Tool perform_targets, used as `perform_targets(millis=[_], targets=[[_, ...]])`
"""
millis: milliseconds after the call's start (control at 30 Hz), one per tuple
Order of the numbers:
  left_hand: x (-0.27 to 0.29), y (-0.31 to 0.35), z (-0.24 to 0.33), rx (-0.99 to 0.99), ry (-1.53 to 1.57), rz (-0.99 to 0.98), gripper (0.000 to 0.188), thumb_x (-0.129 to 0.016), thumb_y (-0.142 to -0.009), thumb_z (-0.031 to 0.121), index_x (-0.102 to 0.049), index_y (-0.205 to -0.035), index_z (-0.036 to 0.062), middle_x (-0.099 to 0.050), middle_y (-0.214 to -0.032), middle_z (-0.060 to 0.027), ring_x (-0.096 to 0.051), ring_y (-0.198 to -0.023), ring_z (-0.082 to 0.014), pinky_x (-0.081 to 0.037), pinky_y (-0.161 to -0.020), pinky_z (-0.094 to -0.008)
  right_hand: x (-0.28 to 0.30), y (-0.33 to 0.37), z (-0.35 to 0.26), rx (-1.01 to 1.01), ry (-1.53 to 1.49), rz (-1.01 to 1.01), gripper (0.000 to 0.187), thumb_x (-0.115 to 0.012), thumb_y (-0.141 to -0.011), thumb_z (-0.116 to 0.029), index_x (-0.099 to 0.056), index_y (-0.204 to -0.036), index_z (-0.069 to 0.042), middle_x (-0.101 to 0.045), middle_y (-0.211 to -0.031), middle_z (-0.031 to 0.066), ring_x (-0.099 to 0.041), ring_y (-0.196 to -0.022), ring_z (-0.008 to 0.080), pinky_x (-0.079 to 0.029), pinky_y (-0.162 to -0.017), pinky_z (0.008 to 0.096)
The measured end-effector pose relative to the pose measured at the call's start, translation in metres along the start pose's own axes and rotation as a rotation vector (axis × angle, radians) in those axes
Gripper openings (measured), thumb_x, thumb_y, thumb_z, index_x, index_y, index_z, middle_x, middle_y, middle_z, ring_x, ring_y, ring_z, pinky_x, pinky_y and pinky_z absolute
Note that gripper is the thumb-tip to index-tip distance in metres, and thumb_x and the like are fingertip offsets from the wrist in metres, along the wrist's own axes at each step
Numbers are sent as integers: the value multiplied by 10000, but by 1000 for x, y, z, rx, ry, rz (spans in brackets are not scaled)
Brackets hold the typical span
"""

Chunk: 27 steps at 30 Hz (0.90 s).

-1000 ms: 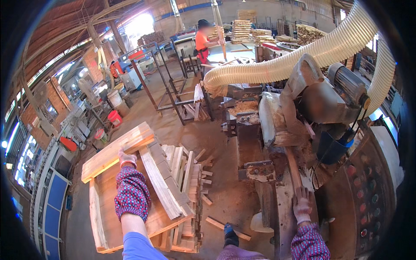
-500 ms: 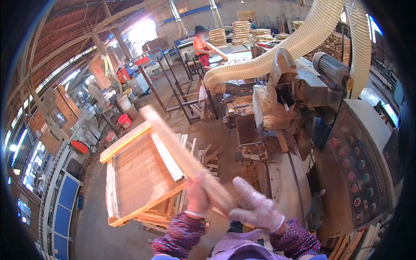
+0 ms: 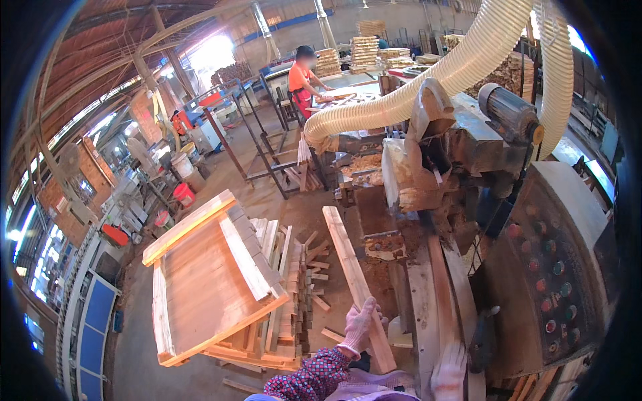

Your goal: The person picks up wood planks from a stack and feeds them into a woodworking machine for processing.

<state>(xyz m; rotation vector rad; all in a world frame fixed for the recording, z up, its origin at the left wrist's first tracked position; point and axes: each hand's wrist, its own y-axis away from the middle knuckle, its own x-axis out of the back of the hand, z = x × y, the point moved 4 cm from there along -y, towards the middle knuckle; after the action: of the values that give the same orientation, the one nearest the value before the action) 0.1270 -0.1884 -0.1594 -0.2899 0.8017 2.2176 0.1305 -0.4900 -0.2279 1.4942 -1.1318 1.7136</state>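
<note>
My left hand (image 3: 361, 325), in a pale glove, is closed around a long wooden board (image 3: 349, 257). The board slants up and away from me, to the left of the machine. At the near end of the machine bed (image 3: 422, 301) is my gloved right hand (image 3: 449, 374), blurred, its fingers seeming stretched forward. Another strip of wood (image 3: 441, 287) lies lengthwise on the bed, running toward the cutter housing (image 3: 428, 154); I cannot tell whether my right hand touches it.
A wooden frame-sided panel (image 3: 214, 281) rests on stacked timber (image 3: 284, 294) at left. A control panel (image 3: 548, 281) with coloured buttons stands at right. A ribbed hose (image 3: 414, 93) arches over the machine, beside a motor (image 3: 511, 110). A co-worker (image 3: 302, 83) in orange works behind.
The board has swung from over the panel to the right, still in my left hand. My right hand has left the board's near end and moved right to the machine bed.
</note>
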Motion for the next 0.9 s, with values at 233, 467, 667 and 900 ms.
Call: perform_targets(millis=[233,467,667,900], targets=[[-9,-13,15,-54,106,-54,252,-626,-994,264,-501,-1117,84,-588,-809,-54,-616,-657,-196,-581,-599,-369,-49,-232,0,10,-253,18,426,-519,-970,-256,-555,-1335,-40,-504,-1436,197,-452,-1336,390,-339,-1140,483],[-19,-7,25,-143,-490,87,365,-633,-993,342,-524,-1144,28,-643,-939,-78,-629,-802,-173,-554,-716,-335,63,-142,-95,200,-1525,-365,766,-724,-864,-101,-344,-1522,-5,-528,-1411,172,-573,-1180,243,-483,-975,312],[32,21,159,-768,-782,-99,293,-671,-927,249,-520,-1062,36,-548,-1016,-78,-542,-943,-197,-489,-847,-382,73,-9,-41,-150,-925,-415,674,-629,-895,-197,-379,-1473,45,-463,-1452,263,-482,-1318,416,-384,-1123,421],[249,-121,427,-332,411,351,846,-577,-940,498,-129,-1453,-5,-73,-1495,-246,-149,-1401,-344,-167,-1156,-370,14,48,1,-146,-67,-184,647,-587,-905,-221,-390,-1464,37,-397,-1501,280,-438,-1332,457,-333,-1146,505]])
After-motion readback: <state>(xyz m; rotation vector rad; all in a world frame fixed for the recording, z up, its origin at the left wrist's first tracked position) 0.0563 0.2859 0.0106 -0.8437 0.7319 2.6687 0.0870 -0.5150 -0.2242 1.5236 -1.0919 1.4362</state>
